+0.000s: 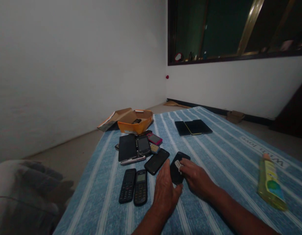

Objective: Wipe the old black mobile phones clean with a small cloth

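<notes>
A black smartphone point(175, 173) lies on the striped blue cloth between my hands. My right hand point(198, 179) pinches a small white piece of tissue or cloth point(178, 165) and presses it on the phone's upper face. Along the phone's lower left edge is my left hand point(165, 191), fingers stretched out together and thumb apart, with the thumb at the phone's near end. Just left of that hand are two dark keypad phones, one point(127, 186) beside the other point(140, 187). Another black smartphone point(157, 161) lies beyond my left fingertips.
A pile of phones, with a black tablet-like slab point(127, 148) and a pink phone point(155, 138), lies farther left. Behind it stands an open orange box point(136, 126). Several dark-screened devices point(199, 126) lie at the back. A yellow-green bottle point(272, 184) lies at right.
</notes>
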`<state>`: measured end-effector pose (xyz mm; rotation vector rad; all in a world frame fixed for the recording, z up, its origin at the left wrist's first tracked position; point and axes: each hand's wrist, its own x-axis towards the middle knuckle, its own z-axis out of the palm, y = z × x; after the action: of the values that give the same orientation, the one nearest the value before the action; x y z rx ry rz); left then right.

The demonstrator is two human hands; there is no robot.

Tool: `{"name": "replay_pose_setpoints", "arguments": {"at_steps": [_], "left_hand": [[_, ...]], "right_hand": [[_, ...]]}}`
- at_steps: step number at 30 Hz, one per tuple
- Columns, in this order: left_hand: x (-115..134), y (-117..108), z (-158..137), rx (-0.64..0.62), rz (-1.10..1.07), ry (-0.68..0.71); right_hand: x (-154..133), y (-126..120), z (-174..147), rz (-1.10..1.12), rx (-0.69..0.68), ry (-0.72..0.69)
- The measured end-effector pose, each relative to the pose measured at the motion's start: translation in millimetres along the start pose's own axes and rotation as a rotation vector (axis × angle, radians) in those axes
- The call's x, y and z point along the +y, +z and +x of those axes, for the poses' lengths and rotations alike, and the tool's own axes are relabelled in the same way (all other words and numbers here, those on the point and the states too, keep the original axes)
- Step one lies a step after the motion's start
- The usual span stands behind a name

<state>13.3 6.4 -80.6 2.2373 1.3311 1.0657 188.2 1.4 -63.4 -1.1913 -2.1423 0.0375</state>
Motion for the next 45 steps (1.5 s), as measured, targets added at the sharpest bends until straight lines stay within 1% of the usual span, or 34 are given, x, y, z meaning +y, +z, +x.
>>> {"name": "replay_pose_setpoints", "arguments": {"at_steps": [4,7,10,12,16,19,25,32,39,41,45], "left_hand": [[-1.0,-0.3,-0.1,-0.018,-0.023,-0.018],[-1.4,0.1,-0.8,-0.013,-0.027,-0.022],[-2.7,2.2,-1.8,0.015,-0.019,0.016],[-3.5,3.7,-2.1,0.035,-0.010,0.037],[-3.1,4.4,-1.8,0.041,-0.016,0.035],[-1.8,3.8,-1.6,0.035,-0.012,0.025],[-0.4,4.1,-0.8,0.046,-0.003,0.032],[-1.6,3.8,0.2,0.038,-0.039,0.035],[-3.5,5.3,0.4,0.042,-0.083,0.025],[-2.6,4.8,1.1,0.036,-0.089,0.021],[0.4,2.7,2.8,0.030,-0.074,0.030]], "right_hand": [[-15.5,-0.9,2.1,0.097,-0.084,-0.119],[-17.7,-2.6,4.2,0.106,-0.081,-0.129],[-10.7,-2.7,5.2,0.056,-0.032,-0.100],[-3.7,-2.8,5.9,0.019,-0.002,-0.047],[8.4,-3.0,7.2,-0.044,0.049,0.076],[12.8,-1.2,7.2,-0.080,0.064,0.123],[10.4,2.1,13.1,-0.055,0.030,0.128],[1.8,7.5,36.7,-0.021,-0.034,0.174],[-16.3,10.2,44.4,0.039,-0.107,0.055],[-15.7,10.0,44.7,0.038,-0.115,0.060],[-6.0,11.9,47.7,-0.016,-0.119,0.116]]}}
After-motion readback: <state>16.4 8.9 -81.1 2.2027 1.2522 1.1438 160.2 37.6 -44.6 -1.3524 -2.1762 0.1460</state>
